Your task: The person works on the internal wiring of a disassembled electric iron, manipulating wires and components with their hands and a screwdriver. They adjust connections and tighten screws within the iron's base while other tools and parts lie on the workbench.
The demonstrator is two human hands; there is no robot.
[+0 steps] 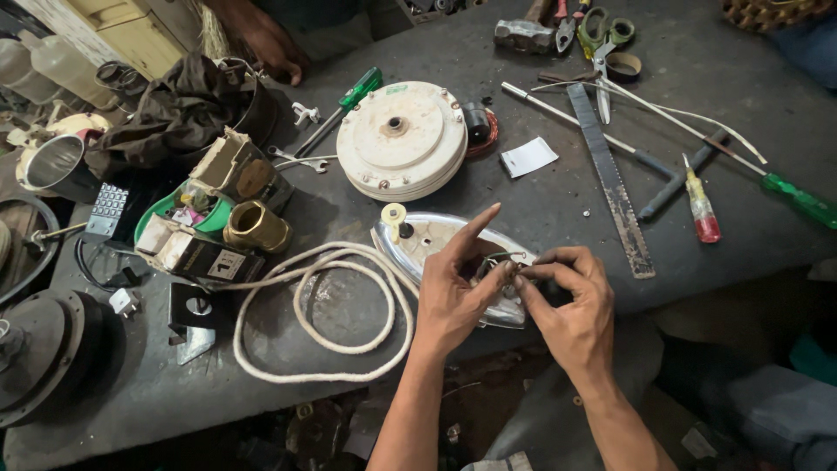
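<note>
Your left hand (458, 292) pinches thin wires at the opened iron (453, 262), index finger raised; your right hand (571, 301) pinches the same wires. Its white cord (323, 318) lies coiled left; cover off, wiring seemingly unfinished.

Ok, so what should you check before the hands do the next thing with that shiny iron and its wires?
1. Both hands on the wires: the left hand and right hand pinch thin wires at the iron. Ok.
2. Iron resting flat on the workbench: ok.
3. White cord unplugged: cannot tell, its end is out of sight.
4. Cord loops off the hands: ok.
5. Tool within reach: the red-handled screwdriver lies to the right, untouched. Ok.
6. Another person's hand stays far from the iron: ok.
</note>
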